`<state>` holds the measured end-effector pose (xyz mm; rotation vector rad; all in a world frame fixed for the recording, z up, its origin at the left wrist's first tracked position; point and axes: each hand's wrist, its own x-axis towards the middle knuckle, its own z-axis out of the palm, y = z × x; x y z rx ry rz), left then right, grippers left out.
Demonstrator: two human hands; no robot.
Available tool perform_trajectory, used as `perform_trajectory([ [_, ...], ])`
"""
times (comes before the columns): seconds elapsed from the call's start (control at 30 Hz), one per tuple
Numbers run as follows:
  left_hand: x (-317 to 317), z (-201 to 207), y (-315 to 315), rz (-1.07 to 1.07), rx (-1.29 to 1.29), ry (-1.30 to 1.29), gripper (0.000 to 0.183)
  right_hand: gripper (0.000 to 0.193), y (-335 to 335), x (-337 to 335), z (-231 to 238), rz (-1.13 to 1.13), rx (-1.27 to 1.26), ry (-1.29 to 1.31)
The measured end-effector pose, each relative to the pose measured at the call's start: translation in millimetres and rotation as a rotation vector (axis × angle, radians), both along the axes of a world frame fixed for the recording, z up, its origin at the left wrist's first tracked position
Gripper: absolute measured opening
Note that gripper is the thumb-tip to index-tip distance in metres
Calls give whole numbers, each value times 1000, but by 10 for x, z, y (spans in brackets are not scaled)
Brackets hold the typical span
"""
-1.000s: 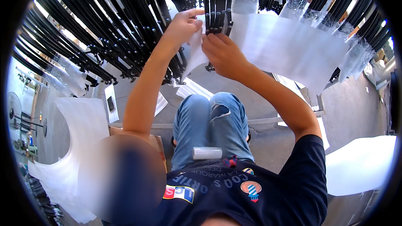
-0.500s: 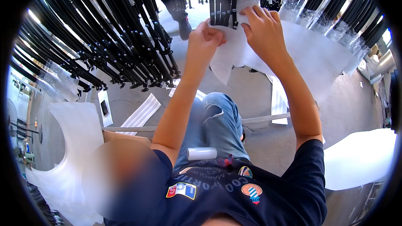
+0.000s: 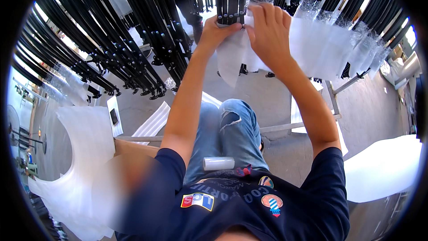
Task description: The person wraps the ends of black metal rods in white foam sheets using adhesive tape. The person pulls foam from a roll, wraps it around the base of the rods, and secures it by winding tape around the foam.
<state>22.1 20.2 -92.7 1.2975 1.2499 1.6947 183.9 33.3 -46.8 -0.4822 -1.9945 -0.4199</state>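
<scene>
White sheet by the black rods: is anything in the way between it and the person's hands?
Nothing visible is. The left hand has its thumb across the white sheet, at the lower ends of the black rods. The right hand is at the right; whether its fingertips touch the sheet is unclear.

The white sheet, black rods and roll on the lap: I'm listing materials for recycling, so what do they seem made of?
White sheet: probably thin plastic foam, matte and slightly translucent, bending softly.
Black rods: likely painted or coated metal, given slim forms with shiny highlights; plastic isn't ruled out.
Roll: seemingly plastic film, glossy, with bright streaks.
</scene>
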Motion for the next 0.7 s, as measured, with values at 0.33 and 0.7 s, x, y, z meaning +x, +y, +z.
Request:
perform_trajectory([
  [0.33,126,-11,-30,47,102,0,29,27,-235,-279,-645,132,-695,472],
  [0.7,110,2,-42,48,51,53,34,21,-70,-227,-667,313,-776,477],
])
